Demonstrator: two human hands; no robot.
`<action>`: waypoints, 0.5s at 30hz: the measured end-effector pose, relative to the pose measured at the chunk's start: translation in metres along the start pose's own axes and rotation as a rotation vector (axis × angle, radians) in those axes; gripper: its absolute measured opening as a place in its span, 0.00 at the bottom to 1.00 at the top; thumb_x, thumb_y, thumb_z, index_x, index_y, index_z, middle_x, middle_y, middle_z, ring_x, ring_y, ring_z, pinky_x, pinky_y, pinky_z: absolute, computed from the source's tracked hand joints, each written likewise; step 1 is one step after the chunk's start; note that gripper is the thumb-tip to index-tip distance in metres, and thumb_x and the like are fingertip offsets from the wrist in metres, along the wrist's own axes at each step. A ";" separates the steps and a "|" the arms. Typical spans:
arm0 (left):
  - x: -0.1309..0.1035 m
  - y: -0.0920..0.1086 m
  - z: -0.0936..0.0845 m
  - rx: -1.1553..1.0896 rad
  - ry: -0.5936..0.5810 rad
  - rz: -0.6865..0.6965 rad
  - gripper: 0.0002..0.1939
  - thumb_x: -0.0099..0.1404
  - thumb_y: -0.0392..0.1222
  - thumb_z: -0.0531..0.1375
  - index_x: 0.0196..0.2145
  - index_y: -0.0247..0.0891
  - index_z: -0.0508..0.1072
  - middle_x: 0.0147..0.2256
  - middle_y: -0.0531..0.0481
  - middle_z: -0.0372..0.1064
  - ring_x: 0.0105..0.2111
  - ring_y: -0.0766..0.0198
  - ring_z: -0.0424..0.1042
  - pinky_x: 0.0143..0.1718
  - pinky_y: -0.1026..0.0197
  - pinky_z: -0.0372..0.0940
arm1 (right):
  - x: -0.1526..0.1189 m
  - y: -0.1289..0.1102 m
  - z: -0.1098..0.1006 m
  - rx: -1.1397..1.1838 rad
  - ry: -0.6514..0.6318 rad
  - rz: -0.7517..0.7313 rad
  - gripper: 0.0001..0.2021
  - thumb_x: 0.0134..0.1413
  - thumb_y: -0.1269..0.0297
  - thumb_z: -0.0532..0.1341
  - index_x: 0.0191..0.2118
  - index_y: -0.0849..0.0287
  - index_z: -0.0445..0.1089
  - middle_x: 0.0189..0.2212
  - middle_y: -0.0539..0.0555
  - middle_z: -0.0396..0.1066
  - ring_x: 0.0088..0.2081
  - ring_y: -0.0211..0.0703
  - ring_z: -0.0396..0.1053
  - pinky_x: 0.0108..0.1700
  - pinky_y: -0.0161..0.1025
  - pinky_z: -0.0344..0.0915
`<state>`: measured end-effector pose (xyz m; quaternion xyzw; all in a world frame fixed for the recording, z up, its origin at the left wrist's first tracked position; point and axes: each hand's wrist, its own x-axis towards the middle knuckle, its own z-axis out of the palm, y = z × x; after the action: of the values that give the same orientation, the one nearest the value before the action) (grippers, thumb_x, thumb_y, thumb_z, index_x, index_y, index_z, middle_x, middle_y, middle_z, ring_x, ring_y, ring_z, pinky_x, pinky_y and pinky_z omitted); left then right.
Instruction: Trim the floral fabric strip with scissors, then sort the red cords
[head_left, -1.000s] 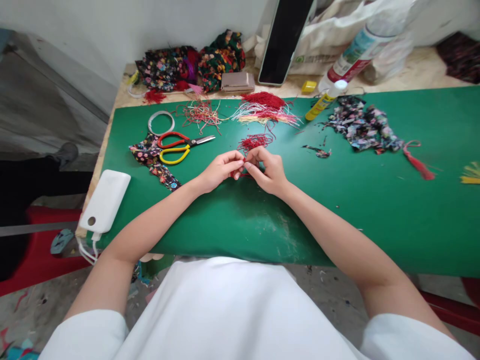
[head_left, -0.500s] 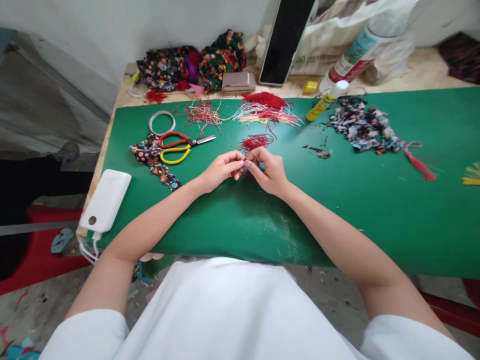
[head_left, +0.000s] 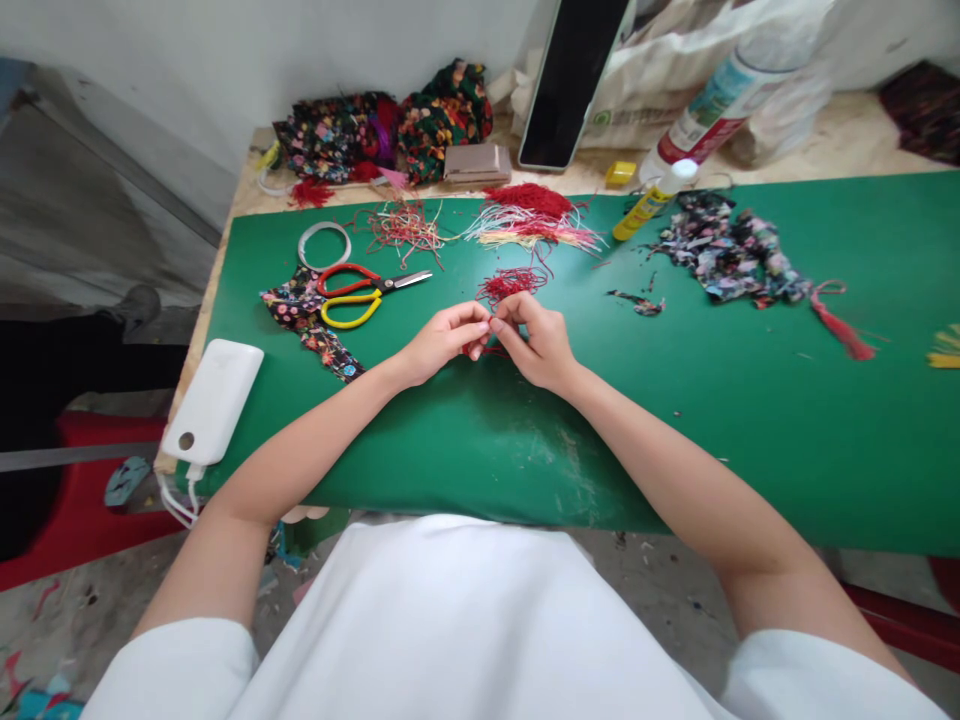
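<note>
My left hand (head_left: pixel 448 340) and my right hand (head_left: pixel 534 340) meet over the green mat, fingertips together. Both are closed in a pinch on a small red piece (head_left: pixel 474 350), mostly hidden by the fingers; its exact shape is too small to tell. Just beyond my fingertips lies a heap of dark red cords (head_left: pixel 513 286). Farther back is a bundle of red, white and yellow threads (head_left: pixel 534 215), with a tangle of reddish cords (head_left: pixel 405 228) to its left. Scissors (head_left: pixel 379 287) with one red and one yellow handle lie left of my hands, by a strip of floral cloth (head_left: pixel 322 340).
A tape ring (head_left: pixel 324 246) lies behind the scissors. The white power bank (head_left: pixel 215 400) is at the mat's left edge. A glue stick (head_left: pixel 651 203), floral cloth scraps (head_left: pixel 731 245) and a red tassel (head_left: pixel 841 325) are on the right. A phone (head_left: pixel 571 85) leans at the back.
</note>
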<state>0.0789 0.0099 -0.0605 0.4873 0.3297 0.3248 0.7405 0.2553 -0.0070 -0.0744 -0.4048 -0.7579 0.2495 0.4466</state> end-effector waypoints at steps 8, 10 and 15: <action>0.000 0.000 0.001 -0.012 0.006 -0.012 0.09 0.66 0.38 0.64 0.31 0.36 0.66 0.24 0.58 0.64 0.21 0.75 0.63 0.27 0.67 0.60 | 0.000 0.005 0.003 0.004 -0.024 -0.015 0.09 0.70 0.57 0.55 0.37 0.53 0.59 0.23 0.44 0.63 0.23 0.35 0.61 0.28 0.35 0.59; 0.000 0.000 0.000 -0.021 0.004 -0.009 0.09 0.65 0.38 0.64 0.31 0.36 0.66 0.24 0.58 0.64 0.21 0.75 0.63 0.27 0.67 0.60 | -0.001 0.005 0.003 0.015 -0.027 -0.009 0.09 0.71 0.56 0.55 0.38 0.53 0.60 0.22 0.44 0.62 0.22 0.36 0.60 0.28 0.35 0.58; 0.000 0.000 -0.001 -0.060 -0.028 0.006 0.10 0.64 0.39 0.66 0.31 0.36 0.67 0.24 0.58 0.64 0.22 0.74 0.63 0.26 0.67 0.60 | 0.000 0.006 0.001 0.081 -0.063 -0.015 0.10 0.71 0.53 0.56 0.43 0.53 0.64 0.21 0.43 0.64 0.21 0.35 0.60 0.27 0.35 0.57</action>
<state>0.0780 0.0102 -0.0610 0.4704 0.3082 0.3298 0.7583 0.2571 -0.0038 -0.0799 -0.3725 -0.7640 0.2894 0.4403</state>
